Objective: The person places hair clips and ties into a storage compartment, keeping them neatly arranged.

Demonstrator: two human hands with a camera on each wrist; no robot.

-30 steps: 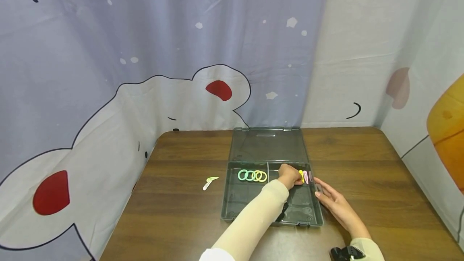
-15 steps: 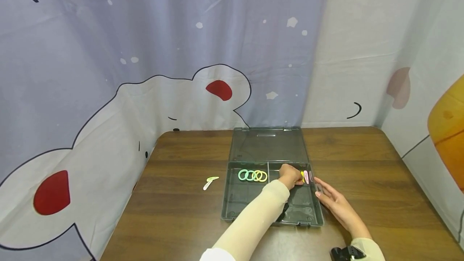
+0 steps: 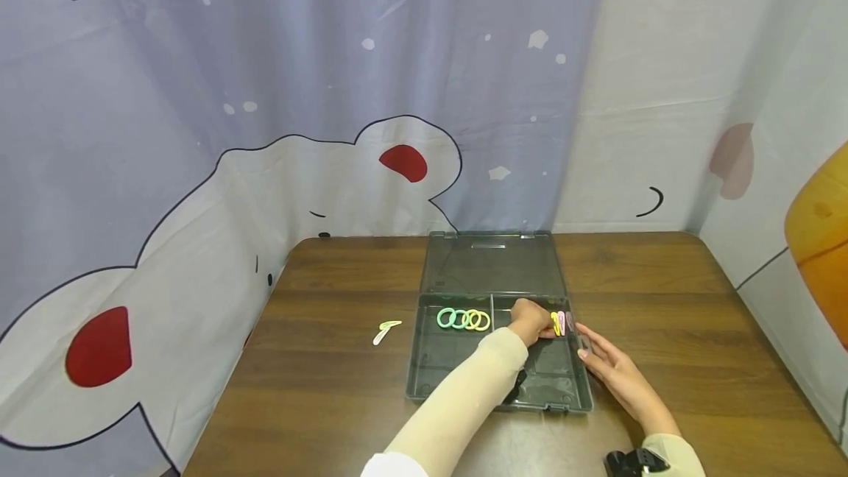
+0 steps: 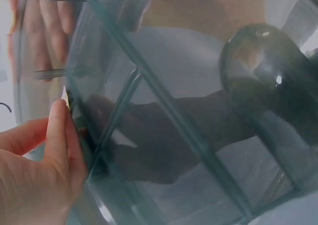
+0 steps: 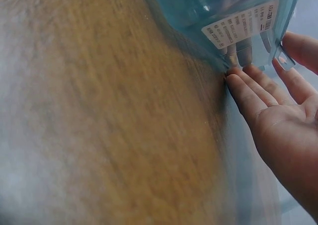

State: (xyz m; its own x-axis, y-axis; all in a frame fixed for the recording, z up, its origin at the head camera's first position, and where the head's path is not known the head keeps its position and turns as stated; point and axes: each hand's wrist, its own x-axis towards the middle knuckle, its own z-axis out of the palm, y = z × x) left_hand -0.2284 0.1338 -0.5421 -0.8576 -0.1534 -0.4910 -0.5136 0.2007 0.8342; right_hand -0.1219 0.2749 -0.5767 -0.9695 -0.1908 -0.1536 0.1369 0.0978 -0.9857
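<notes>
My left hand [image 3: 528, 321] reaches into the back right compartment of a dark see-through divided box [image 3: 437, 366]. Its fingertips pinch a yellow hair clip [image 3: 555, 324], mostly hidden by the fingers; only a pale sliver shows in the left wrist view. A pink hair clip [image 3: 562, 323] lies just to its right. Against the outside of the box's right wall, my right hand [image 3: 619, 375] rests with fairly straight fingers, as the right wrist view also shows. Overlapping hair ties [image 3: 462, 319], green and yellow, lie in a row in the back left compartment.
The box's lid [image 3: 493, 265] lies folded back toward the curtain [image 3: 503, 94]. On the wooden table [image 3: 318, 396], left of the box, a pale green clip [image 3: 389, 325] and a white clip [image 3: 380, 337] touch each other. A printed label [image 5: 243, 24] is on the box.
The yellow beside my left fingertips is briefly narrower half a second ago, then shows more now. The left hand shifts very little, and the right hand stays at the box's side.
</notes>
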